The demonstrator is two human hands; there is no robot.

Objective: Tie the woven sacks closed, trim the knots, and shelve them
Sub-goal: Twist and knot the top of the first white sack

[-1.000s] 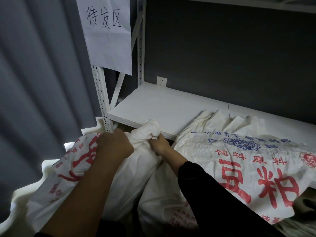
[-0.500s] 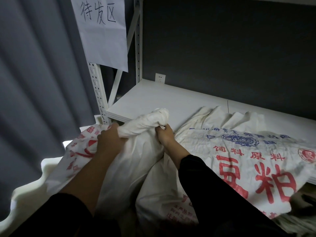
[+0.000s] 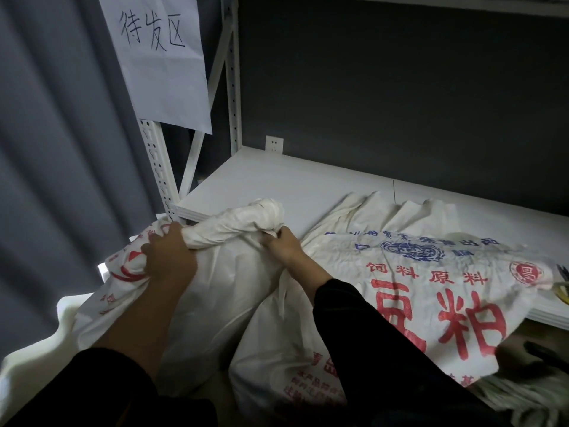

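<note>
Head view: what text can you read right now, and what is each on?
"待发区": handwritten on the paper sign on the rack.
"饲料原料": red, on the flat sack on the shelf.
"豆粕": large red, same sack.
Blue line and round red seal on it: too blurred.
Red print on the held sack and the lower sack: unreadable.

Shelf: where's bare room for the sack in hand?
Bare: the shelf's left part, bordered by the post, the wall and the flat sack. Also a strip along the wall behind that sack. Crowded: the right front, which the flat sack covers and overhangs, and the front edge, where the left hand and right hand grip the held sack.
</note>
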